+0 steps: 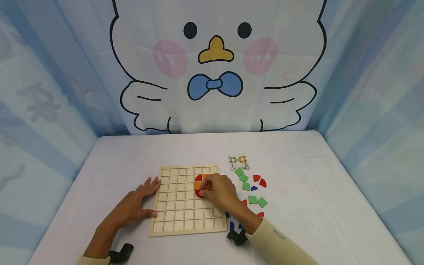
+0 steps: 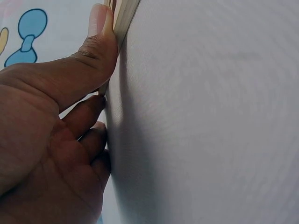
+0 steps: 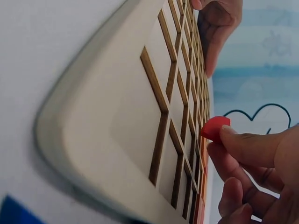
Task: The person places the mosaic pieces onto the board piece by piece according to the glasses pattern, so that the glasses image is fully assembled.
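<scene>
A wooden grid board (image 1: 175,211) lies flat on the table. My right hand (image 1: 220,191) is over its right half, pinching a red quarter-circle piece (image 3: 216,128) between thumb and fingertips, close to the grid. Near those fingertips, a red piece (image 1: 198,178) and orange squares (image 1: 197,185) sit in the board's cells; the hand hides part of this group. My left hand (image 1: 134,206) rests at the board's left edge with fingers spread. Its thumb (image 2: 100,35) touches the board's rim in the left wrist view.
Right of the board lie several loose green squares (image 1: 253,200), red quarter-circles (image 1: 262,183) and blue pieces (image 1: 232,225), some partly behind the right forearm. A small pattern card (image 1: 243,166) lies behind them. A curtain with a cartoon figure (image 1: 215,110) stands beyond the table's back edge.
</scene>
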`<state>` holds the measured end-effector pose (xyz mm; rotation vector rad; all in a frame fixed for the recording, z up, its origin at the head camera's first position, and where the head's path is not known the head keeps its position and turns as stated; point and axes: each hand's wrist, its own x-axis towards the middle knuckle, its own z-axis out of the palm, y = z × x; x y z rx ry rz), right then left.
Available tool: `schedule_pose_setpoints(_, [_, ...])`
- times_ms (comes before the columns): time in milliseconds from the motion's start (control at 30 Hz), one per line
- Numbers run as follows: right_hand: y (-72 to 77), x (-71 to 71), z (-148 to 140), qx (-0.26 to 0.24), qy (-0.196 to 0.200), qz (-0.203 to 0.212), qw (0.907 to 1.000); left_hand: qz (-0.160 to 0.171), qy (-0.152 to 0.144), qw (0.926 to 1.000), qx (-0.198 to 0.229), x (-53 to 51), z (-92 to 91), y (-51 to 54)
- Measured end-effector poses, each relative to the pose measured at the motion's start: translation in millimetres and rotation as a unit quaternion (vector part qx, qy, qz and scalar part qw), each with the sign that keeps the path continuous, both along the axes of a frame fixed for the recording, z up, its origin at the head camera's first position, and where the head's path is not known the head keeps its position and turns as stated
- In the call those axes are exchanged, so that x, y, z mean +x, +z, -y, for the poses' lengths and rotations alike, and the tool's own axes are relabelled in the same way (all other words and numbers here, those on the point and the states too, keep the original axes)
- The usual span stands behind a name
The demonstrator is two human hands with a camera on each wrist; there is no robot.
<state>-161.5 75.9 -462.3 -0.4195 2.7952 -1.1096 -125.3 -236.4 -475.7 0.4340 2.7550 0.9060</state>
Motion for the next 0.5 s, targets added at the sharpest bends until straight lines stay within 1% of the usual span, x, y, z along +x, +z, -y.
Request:
schedule_pose_setpoints(267, [-3.1,-1.7,7.6,0.018,-0.007,-0.009,0.9998,-0.001,0.000,1.0000,0.000,0.3,-0.2,0.2])
schedule_pose_setpoints(500, [-0.5,-4.0,8.3,0.062,-0.009,-0.007,0.9980,0.001,0.001,1.0000,-0.001,0.2,-0.7,0.4])
